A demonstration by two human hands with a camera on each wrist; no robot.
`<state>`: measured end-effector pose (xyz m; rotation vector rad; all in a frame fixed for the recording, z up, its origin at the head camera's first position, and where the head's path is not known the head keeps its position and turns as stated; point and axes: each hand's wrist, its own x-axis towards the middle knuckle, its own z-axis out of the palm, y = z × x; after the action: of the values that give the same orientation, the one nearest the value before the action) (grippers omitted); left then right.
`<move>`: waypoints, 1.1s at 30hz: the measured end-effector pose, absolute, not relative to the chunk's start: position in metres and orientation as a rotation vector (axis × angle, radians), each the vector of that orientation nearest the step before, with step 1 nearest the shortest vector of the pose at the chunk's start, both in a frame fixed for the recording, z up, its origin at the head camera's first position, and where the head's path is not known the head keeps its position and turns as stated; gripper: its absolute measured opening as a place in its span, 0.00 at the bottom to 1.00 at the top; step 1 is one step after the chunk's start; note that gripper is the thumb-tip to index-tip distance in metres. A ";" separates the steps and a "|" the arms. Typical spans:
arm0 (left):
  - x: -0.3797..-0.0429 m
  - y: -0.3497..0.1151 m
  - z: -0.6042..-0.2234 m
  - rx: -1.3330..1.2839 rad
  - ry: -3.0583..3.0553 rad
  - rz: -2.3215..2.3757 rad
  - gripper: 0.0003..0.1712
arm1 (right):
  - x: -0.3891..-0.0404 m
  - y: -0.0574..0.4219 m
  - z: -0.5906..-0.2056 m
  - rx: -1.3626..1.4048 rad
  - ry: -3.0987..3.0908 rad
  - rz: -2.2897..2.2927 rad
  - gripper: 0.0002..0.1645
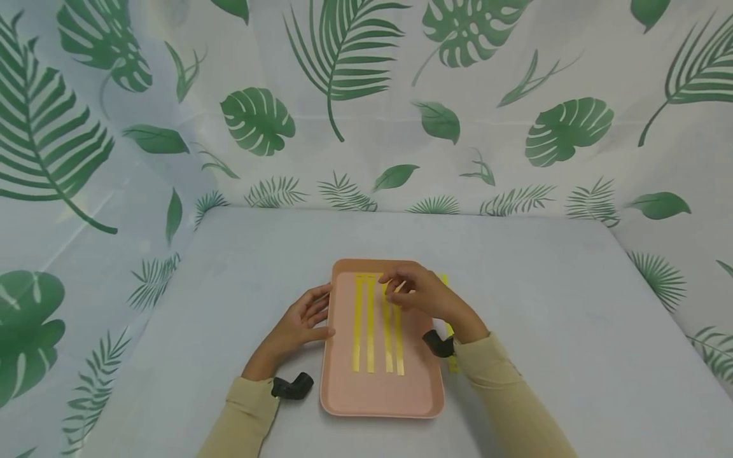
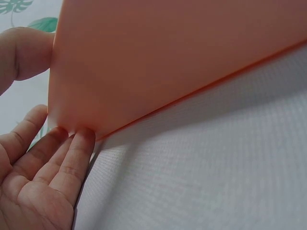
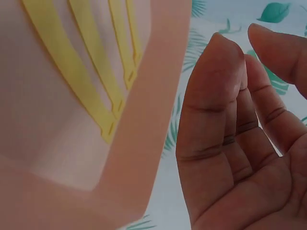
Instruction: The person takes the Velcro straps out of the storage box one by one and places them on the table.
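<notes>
A shallow pink tray (image 1: 378,397) lies lengthwise in front of me. Several flat yellow strips (image 1: 369,337) run side by side along its floor, and slot-like marks show at their far ends in the right wrist view. My left hand (image 1: 300,321) holds the tray's left side, thumb over the rim and fingers against the outer wall (image 2: 120,76). Over the tray's far right part hovers my right hand (image 1: 420,292), fingers loosely bent and nothing between them. It covers the upper ends of some strips in the head view.
More yellow material (image 1: 453,366) lies on the table just right of the tray, partly hidden beneath my right forearm. A white cloth (image 1: 550,305) covers the table. Leaf-printed fabric (image 1: 366,159) hangs behind and at both sides.
</notes>
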<state>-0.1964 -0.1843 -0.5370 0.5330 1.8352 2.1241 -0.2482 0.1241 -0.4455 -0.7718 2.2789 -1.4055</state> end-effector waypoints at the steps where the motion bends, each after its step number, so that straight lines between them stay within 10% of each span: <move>1: -0.196 -0.184 -0.537 0.530 1.833 2.125 0.55 | -0.250 0.122 -0.446 -0.800 2.261 -1.414 0.18; 33: -0.198 -0.186 -0.534 0.493 1.809 2.125 0.53 | -0.267 0.078 -0.476 -1.114 2.214 -1.129 0.14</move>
<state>-0.1983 -0.1856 -0.5344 0.4934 1.8094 2.1251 -0.2675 0.0775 -0.4757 -1.1137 2.2137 -1.1290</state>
